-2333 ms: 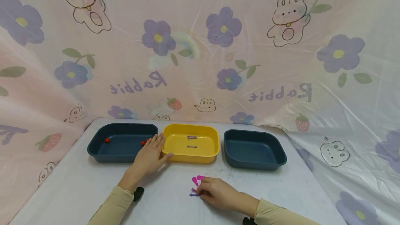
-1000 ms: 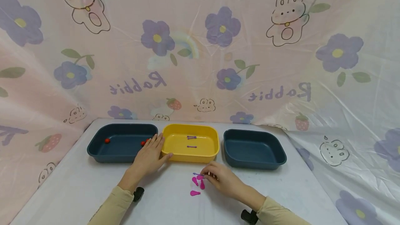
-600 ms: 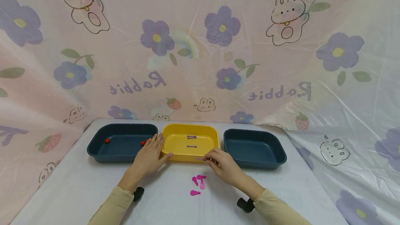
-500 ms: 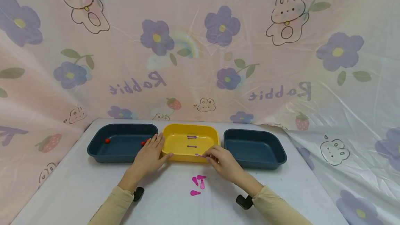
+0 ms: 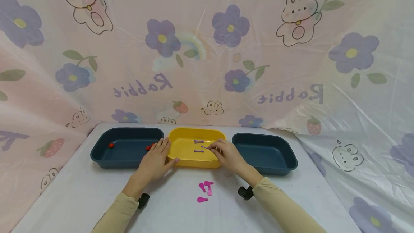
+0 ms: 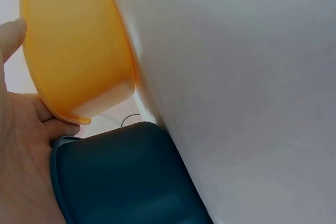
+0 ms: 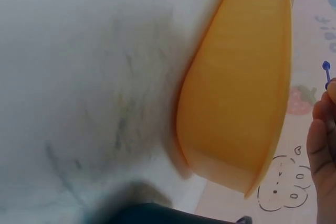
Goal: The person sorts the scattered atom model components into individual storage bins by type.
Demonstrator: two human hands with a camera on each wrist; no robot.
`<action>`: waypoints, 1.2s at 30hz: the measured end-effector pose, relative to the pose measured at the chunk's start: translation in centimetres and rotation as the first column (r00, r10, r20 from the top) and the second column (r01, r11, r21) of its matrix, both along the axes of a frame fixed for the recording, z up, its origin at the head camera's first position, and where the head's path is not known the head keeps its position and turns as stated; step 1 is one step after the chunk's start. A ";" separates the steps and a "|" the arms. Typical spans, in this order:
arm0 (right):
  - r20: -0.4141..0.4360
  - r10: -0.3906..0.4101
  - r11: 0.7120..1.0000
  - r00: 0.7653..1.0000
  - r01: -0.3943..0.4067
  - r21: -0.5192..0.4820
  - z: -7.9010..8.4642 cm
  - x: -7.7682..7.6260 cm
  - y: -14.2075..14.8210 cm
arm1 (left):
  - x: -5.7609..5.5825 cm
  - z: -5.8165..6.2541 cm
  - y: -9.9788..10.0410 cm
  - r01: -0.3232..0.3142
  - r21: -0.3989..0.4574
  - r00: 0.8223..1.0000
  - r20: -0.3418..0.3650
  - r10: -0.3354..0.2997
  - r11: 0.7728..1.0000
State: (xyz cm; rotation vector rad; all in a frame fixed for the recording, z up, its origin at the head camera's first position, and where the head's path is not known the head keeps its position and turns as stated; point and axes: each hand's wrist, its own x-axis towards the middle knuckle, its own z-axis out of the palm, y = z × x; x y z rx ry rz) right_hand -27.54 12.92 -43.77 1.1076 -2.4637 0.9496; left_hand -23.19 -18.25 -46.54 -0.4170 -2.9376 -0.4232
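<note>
My right hand [image 5: 229,155] pinches a small purple stick with knobbed ends [image 5: 205,147] between thumb and fingertips, above the yellow tray [image 5: 197,163]. The right wrist view shows the same purple stick [image 7: 326,73] raised beyond that tray's rim. Inside the yellow tray lie more purple sticks [image 5: 198,151] of the same kind. With fingers straight, my left hand [image 5: 154,161] rests across the adjoining rims of the yellow tray and the left dark blue tray [image 5: 113,164]. Red balls [image 5: 111,145] sit in that left tray, some partly covered by the left hand.
Several pink bulb-shaped pieces [image 5: 202,200] lie on the white tabletop [image 5: 174,211] in front of the yellow tray. A second dark blue tray [image 5: 265,154] stands at the right, close to my right forearm. A printed curtain [image 5: 194,64] hangs behind the table.
My right hand picked up a purple stick beside the pink pieces and carried it forward, up over the yellow tray's front rim. The left hand has stayed in place.
</note>
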 end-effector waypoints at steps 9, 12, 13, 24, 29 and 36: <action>0.051 -0.050 0.998 0.997 0.048 0.044 -0.6 -2.6 -0.8 | 0.0 0.1 0.0 0.008 0.002 1.000 -0.004 -0.008 1.000; 0.078 -0.074 0.996 0.994 0.069 0.059 -0.7 -3.3 -1.0 | 0.0 0.2 0.0 0.009 -0.003 1.000 -0.010 -0.009 1.000; 0.088 -0.083 0.995 0.993 0.077 0.066 -0.7 -3.5 -1.1 | 0.0 0.2 0.0 0.009 -0.004 1.000 -0.011 -0.009 1.000; 0.123 -0.154 0.978 0.980 0.133 0.164 -1.3 -5.5 -2.5 | 0.0 0.0 0.0 0.007 0.003 1.000 0.003 -0.007 1.000; 0.139 -0.165 0.971 0.976 0.136 0.199 -1.2 -6.0 -3.3 | 0.1 0.0 0.1 0.012 0.010 1.000 0.000 -0.012 1.000; 0.136 -0.169 0.970 0.976 0.141 0.196 -0.8 -6.6 -4.0 | 0.1 0.0 -0.1 0.011 -0.006 1.000 -0.016 -0.011 1.000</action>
